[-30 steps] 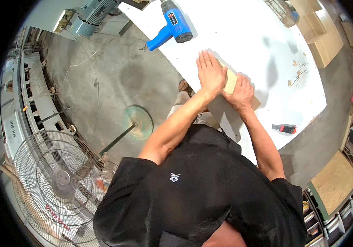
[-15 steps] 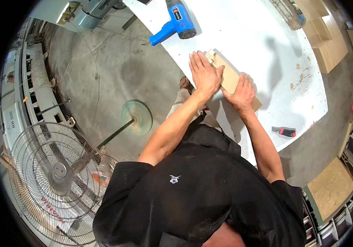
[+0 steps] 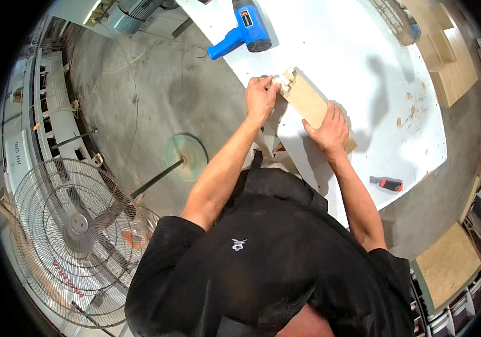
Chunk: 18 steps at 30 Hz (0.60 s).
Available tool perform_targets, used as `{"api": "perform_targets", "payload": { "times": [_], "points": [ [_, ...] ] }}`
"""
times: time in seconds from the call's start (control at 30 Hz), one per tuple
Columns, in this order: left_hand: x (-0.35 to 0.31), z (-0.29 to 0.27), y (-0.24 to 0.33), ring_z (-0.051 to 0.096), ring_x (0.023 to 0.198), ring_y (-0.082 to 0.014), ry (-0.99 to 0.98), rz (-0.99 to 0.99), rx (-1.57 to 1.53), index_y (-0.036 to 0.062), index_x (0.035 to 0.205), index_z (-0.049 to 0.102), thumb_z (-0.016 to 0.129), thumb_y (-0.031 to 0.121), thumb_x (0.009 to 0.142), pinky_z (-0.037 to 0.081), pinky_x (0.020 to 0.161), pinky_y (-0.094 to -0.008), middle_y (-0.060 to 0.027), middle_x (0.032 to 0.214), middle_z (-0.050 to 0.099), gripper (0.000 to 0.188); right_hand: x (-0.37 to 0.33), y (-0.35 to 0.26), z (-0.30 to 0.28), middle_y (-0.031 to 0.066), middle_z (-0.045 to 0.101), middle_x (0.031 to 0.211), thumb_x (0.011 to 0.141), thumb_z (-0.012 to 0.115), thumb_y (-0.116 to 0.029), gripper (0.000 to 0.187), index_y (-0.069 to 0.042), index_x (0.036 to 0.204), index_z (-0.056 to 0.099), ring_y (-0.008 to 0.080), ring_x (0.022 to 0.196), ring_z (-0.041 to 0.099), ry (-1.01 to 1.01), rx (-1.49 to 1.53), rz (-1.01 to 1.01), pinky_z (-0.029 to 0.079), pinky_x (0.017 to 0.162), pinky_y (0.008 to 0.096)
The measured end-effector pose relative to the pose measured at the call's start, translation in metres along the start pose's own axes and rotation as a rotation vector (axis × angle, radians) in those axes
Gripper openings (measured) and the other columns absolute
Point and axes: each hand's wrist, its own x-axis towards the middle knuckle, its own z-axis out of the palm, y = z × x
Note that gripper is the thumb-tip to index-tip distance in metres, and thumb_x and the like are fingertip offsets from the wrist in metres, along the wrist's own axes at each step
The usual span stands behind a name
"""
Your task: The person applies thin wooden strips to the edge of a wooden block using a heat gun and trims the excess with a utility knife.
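Observation:
A small light-brown wooden board (image 3: 306,102) with one rounded corner lies slantwise near the left edge of the white table (image 3: 341,62). At its far end sits a small pale piece (image 3: 284,82). Beside that end is my left hand (image 3: 260,100), its fingers pinched together; what they hold, if anything, is too small to make out. My right hand (image 3: 330,130) grips the near end of the board, thumb on one side and fingers over the other. Part of another wooden piece shows under my right wrist.
A blue heat gun (image 3: 246,31) lies at the table's far left. A red and black utility knife (image 3: 387,183) rests near the right front edge. Wood chips (image 3: 410,105) are scattered on the right. A large stand fan (image 3: 78,224) is at my left; wooden panels (image 3: 445,56) stand far right.
My left hand has come off the board's top and moved left to its far end, its fingers going from spread flat to pinched. The right hand stays on the board.

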Motion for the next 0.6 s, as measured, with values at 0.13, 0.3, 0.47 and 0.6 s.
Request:
{"api": "perform_targets", "payload": {
  "times": [0.13, 0.3, 0.47, 0.6],
  "points": [
    [-0.011, 0.013, 0.016, 0.062, 0.082, -0.0246, 0.154, -0.004, 0.005, 0.0055, 0.097, 0.073, 0.07, 0.022, 0.08, 0.05, 0.076, -0.0344, -0.0118, 0.093, 0.063, 0.024, 0.004, 0.002, 0.001, 0.0194, 0.051, 0.128, 0.069, 0.074, -0.049, 0.086, 0.001, 0.131, 0.041, 0.0316, 0.125, 0.046, -0.008, -0.026, 0.003, 0.041, 0.098, 0.0438],
    [-0.008, 0.013, 0.011, 0.062, 0.083, -0.0233, 0.246, 0.022, -0.081, 0.0057, 0.099, 0.073, 0.07, 0.017, 0.08, 0.05, 0.076, -0.0317, -0.0119, 0.093, 0.064, 0.022, 0.003, 0.002, 0.001, 0.0195, 0.05, 0.13, 0.07, 0.073, -0.05, 0.086, 0.001, 0.131, 0.041, 0.0314, 0.126, 0.045, -0.009, -0.011, -0.006, 0.04, 0.1, 0.0439],
    [0.006, 0.004, 0.011, 0.063, 0.086, -0.0281, 0.144, 0.171, 0.031, 0.0068, 0.1, 0.073, 0.067, 0.019, 0.082, 0.05, 0.078, -0.0349, -0.0126, 0.093, 0.066, 0.023, 0.002, 0.0, -0.002, 0.0192, 0.05, 0.129, 0.07, 0.073, -0.051, 0.086, 0.002, 0.131, 0.042, 0.0317, 0.125, 0.045, -0.026, -0.021, 0.019, 0.039, 0.101, 0.0439],
    [0.028, 0.009, 0.025, 0.059, 0.095, -0.0407, -0.248, 0.033, 0.21, 0.0042, 0.089, 0.072, 0.062, 0.025, 0.079, 0.047, 0.084, -0.0483, -0.022, 0.102, 0.065, 0.026, 0.004, 0.0, -0.002, 0.0185, 0.051, 0.127, 0.07, 0.073, -0.051, 0.086, 0.002, 0.13, 0.042, 0.0312, 0.125, 0.045, -0.017, -0.007, 0.009, 0.04, 0.1, 0.0437]
  ]
}}
